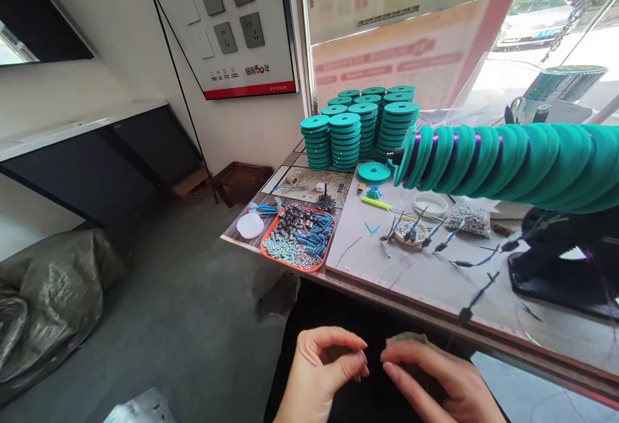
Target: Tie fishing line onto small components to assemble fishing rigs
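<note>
Low in front of me, over my lap, are both hands, a short gap apart. The fingers and thumb of my left hand point(325, 366) are pinched together; anything between them is too fine to make out. My right hand point(430, 374) is likewise closed at the fingertips, and what it grips I cannot make out. A thin greyish scrap point(409, 338) shows behind its index finger. Beyond them, on the table edge, lie dark weights with blue spring-like pieces point(476, 297). An orange tray point(264, 252) of small grey, blue and silver parts sits ahead of my left hand.
Stacked green foam spools point(345, 142) stand at the back. A long row of green discs point(503, 162) on a rod juts in from the right above the table point(367, 262). A black stand point(556, 281), bead bag point(468, 218) and yellow-green tool point(377, 203) are also there.
</note>
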The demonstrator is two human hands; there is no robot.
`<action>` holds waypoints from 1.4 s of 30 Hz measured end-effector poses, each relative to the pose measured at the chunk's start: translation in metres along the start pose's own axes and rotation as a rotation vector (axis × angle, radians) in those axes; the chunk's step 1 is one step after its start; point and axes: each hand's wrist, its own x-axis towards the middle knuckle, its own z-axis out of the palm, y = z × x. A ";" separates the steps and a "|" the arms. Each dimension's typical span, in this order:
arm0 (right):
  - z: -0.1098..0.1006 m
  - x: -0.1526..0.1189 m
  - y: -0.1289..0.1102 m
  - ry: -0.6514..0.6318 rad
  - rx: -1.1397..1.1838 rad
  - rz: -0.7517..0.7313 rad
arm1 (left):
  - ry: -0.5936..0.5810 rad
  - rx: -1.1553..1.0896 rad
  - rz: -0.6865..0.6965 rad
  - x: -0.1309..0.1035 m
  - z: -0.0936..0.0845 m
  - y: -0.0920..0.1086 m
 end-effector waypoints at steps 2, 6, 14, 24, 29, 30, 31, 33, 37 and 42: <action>0.001 -0.004 0.000 -0.020 -0.043 -0.010 | 0.021 0.022 0.015 -0.002 0.001 -0.002; 0.002 -0.007 -0.001 -0.026 -0.133 -0.023 | 0.031 0.179 0.180 -0.004 0.000 -0.003; 0.000 0.000 -0.020 -0.055 -0.414 -0.142 | 0.077 0.549 0.507 -0.008 -0.002 -0.004; -0.002 0.003 -0.024 -0.044 -0.475 -0.179 | 0.045 0.710 0.571 -0.008 -0.003 -0.002; -0.002 0.006 -0.027 -0.033 -0.465 -0.167 | 0.059 0.695 0.625 -0.007 -0.003 0.000; -0.002 0.006 -0.027 -0.029 -0.462 -0.163 | 0.059 0.687 0.643 -0.007 -0.003 0.000; -0.002 0.007 -0.028 -0.025 -0.458 -0.165 | 0.055 0.681 0.656 -0.007 -0.003 0.000; -0.002 0.009 -0.028 -0.031 -0.454 -0.173 | 0.030 0.681 0.662 -0.006 -0.003 0.000; 0.000 0.007 -0.025 -0.033 -0.431 -0.174 | -0.011 0.704 0.637 -0.008 -0.003 0.000; 0.008 -0.003 -0.011 0.045 -0.327 -0.101 | -0.001 0.705 0.619 -0.007 -0.005 -0.003</action>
